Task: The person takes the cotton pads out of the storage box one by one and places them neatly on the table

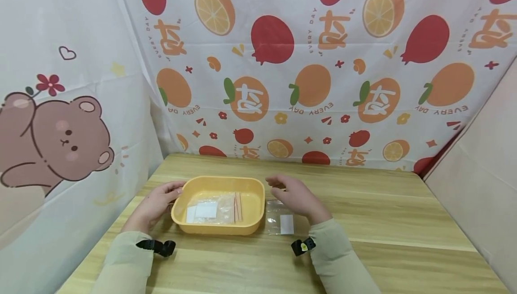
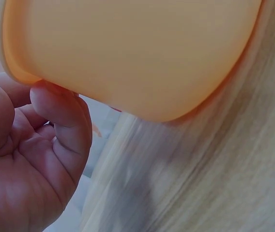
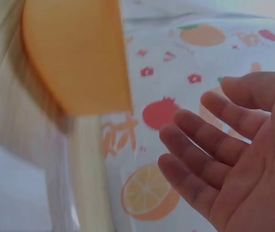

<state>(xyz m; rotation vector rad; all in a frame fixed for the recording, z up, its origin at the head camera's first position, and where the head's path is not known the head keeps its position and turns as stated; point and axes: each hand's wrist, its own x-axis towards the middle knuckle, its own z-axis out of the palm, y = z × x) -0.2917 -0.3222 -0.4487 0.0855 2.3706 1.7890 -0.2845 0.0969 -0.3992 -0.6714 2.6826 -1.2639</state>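
Note:
A yellow plastic basin (image 1: 258, 222) rests on the wooden table. Inside it are clear zip bags (image 1: 226, 208) with white label patches and red seal lines. My left hand (image 1: 157, 202) grips the basin's left rim; in the left wrist view its curled fingers (image 2: 62, 108) meet the rim from below. To the right of the basin, my right hand (image 1: 296, 195) is held above the table with fingers loosely spread, apart from the basin and holding nothing. Another clear zip bag (image 1: 274, 222) with a white patch lies flat on the table beneath and beside that hand.
The wooden table (image 1: 387, 222) extends to the right and toward me. A fruit-print cloth (image 1: 274, 83) hangs behind its back edge. At the left hangs a white cloth (image 1: 72, 213) with a bear print, and a plain pale cloth (image 1: 476, 164) stands at the right.

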